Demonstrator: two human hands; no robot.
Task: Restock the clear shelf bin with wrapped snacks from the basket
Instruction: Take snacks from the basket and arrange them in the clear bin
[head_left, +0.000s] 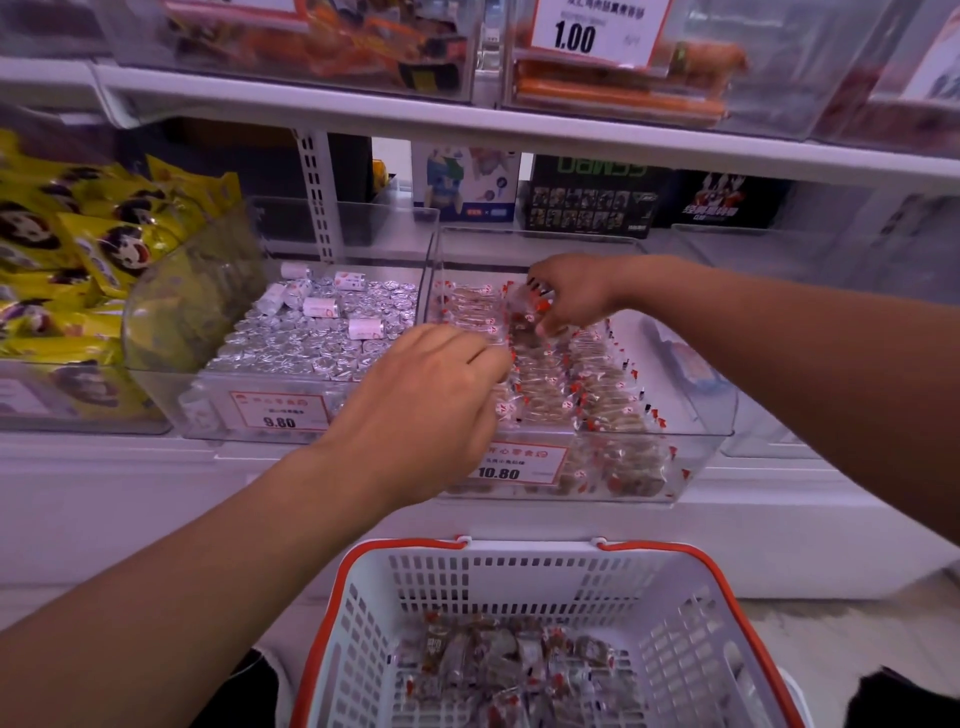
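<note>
Placing step: wrapped snacks (524, 306) were pinched in the right hand (569, 296) over the clear shelf bin (696, 441). The left hand (431, 410), fingers curled, contents hidden, was alongside. Next, release is judged needed, then the basket (675, 597) below.

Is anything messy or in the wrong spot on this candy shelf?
A little. In the silver candy bin, a few white rolls lie scattered at odd angles on top of the foil pieces. The snack bin the hands are filling looks neatly rowed.
</note>
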